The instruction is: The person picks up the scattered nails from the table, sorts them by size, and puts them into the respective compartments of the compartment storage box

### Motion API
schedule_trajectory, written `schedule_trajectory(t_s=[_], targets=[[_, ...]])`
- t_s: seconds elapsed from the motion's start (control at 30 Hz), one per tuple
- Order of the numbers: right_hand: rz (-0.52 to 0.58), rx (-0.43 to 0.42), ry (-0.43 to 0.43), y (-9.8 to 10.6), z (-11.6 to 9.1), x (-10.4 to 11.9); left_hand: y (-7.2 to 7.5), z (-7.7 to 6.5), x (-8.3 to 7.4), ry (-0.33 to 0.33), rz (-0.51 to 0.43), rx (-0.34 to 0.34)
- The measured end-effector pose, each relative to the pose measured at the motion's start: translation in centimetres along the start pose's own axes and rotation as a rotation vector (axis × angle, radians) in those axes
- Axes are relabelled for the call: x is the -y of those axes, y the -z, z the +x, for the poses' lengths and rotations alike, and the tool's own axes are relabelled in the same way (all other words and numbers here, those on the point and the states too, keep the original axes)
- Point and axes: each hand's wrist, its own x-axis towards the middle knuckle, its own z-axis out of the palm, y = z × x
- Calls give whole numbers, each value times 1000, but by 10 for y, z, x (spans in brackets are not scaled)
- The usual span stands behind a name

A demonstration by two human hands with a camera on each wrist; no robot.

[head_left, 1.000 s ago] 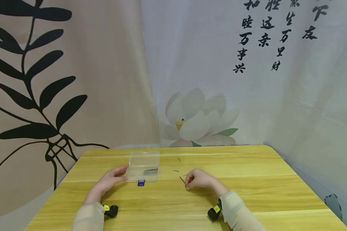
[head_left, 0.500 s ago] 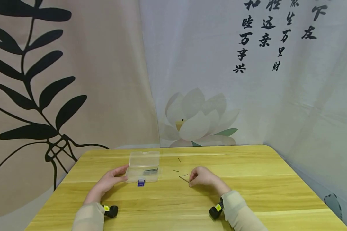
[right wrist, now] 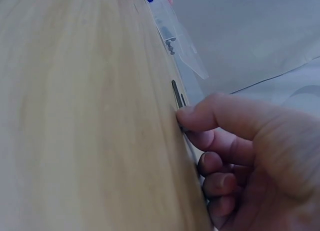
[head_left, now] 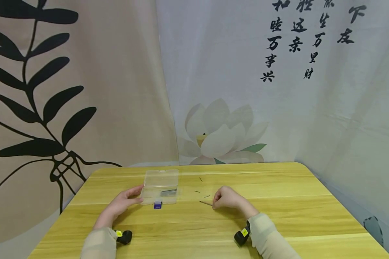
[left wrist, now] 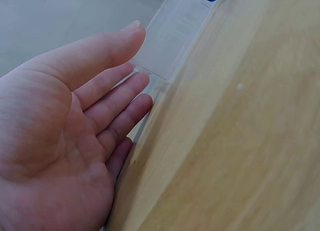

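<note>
A clear plastic box [head_left: 159,196] with a blue latch [head_left: 157,205] stands with its lid up on the wooden table, several thin dark metal rods in its right part. My left hand [head_left: 127,199] touches the box's left side, thumb near the front corner and fingers farther back; its fingers are fairly straight in the left wrist view. To the right of the box, my right hand [head_left: 228,198] pinches a thin dark metal rod [head_left: 205,203] between thumb and index finger. The free end points left toward the box, close over the table. Its pinched end is hidden by the fingertips.
Several short thin rods lie loose between the box and my right hand: one rod [head_left: 200,179] toward the back, another rod [head_left: 197,191] nearer the box, and a third rod [head_left: 207,196] just behind the held one. A printed cloth [head_left: 230,82] hangs behind the table [head_left: 181,230].
My right hand has shifted slightly right and back, and the rod in its fingers has swung from slanting to nearly level. The left hand and the box have stayed put.
</note>
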Motion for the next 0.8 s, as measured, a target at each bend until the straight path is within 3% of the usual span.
schedule_trajectory(t_s=[0.4, 0.63, 0.8], targets=[[-71, 13, 55, 2, -1, 0, 1, 1, 2, 16, -13, 13], [2, -17, 24, 6, -2, -5, 1, 1, 1, 11, -3, 8], [62, -45, 88, 12, 1, -12, 0, 1, 0, 11, 4, 2]])
